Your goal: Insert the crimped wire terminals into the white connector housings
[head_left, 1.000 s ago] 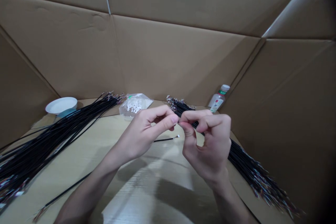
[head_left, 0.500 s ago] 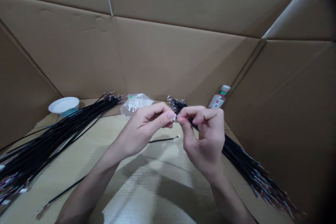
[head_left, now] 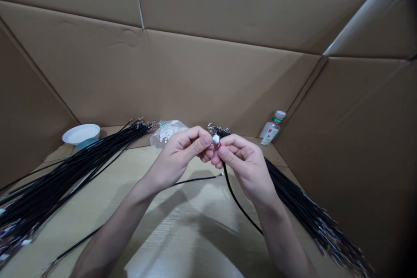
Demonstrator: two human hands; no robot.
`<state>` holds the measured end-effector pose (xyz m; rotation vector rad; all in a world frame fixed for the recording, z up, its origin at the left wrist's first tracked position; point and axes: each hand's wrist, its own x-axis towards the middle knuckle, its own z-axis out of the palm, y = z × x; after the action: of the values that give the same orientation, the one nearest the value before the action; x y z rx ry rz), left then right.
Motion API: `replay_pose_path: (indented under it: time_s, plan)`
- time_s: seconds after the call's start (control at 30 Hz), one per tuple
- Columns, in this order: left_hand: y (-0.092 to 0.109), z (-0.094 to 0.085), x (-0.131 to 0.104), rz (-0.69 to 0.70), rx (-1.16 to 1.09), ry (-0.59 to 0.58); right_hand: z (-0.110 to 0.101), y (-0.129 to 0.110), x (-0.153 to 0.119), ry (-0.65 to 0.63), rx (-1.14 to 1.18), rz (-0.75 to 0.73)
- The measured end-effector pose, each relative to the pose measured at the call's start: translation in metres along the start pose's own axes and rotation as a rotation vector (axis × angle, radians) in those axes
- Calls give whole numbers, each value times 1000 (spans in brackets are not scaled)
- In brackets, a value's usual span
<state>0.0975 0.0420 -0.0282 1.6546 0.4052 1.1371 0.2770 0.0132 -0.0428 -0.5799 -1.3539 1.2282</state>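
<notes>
Between my fingertips is a small white connector (head_left: 216,139), with thin coloured wires just below it. My left hand (head_left: 182,154) is closed, its thumb and index finger pinching at the connector's left side. My right hand (head_left: 246,160) pinches the wire end of a black cable (head_left: 235,196), which hangs in a curve down past my right wrist. The fingertips of both hands nearly meet, and the fingers partly hide the wire ends. Beneath my hands, another black cable (head_left: 198,179) with a white connector on its tip lies on the cardboard surface (head_left: 156,221).
A thick bundle of black cables (head_left: 74,169) lies on the left, and a second bundle (head_left: 296,195) on the right. At the back are a white bowl (head_left: 81,134), a plastic bag of white connectors (head_left: 167,132) and a bottle (head_left: 272,129). Cardboard walls (head_left: 228,78) surround the surface.
My right hand has turned and lowered its fingers closer to my left hand. The white connector and the hanging black cable now show more plainly. The view has tilted up slightly.
</notes>
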Motion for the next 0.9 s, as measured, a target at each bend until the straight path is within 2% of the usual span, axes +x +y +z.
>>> replay_pose_path:
  time_s: [0.17, 0.3, 0.4, 0.5, 0.7, 0.9]
  plan:
    - [-5, 4, 1, 42, 95, 31, 3, 3, 3, 60, 187, 39]
    - [-8, 10, -2, 140, 259, 134, 7, 5, 5, 133, 343, 91]
    - [-8, 13, -4, 217, 365, 181, 8, 6, 5, 146, 449, 138]
    - [-9, 16, -5, 248, 379, 185, 7, 5, 4, 145, 495, 158]
    - [-9, 15, -2, 193, 225, 203, 1, 0, 3, 42, 423, 181]
    - [-7, 11, -1, 158, 113, 205, -16, -4, 5, -136, 142, 239]
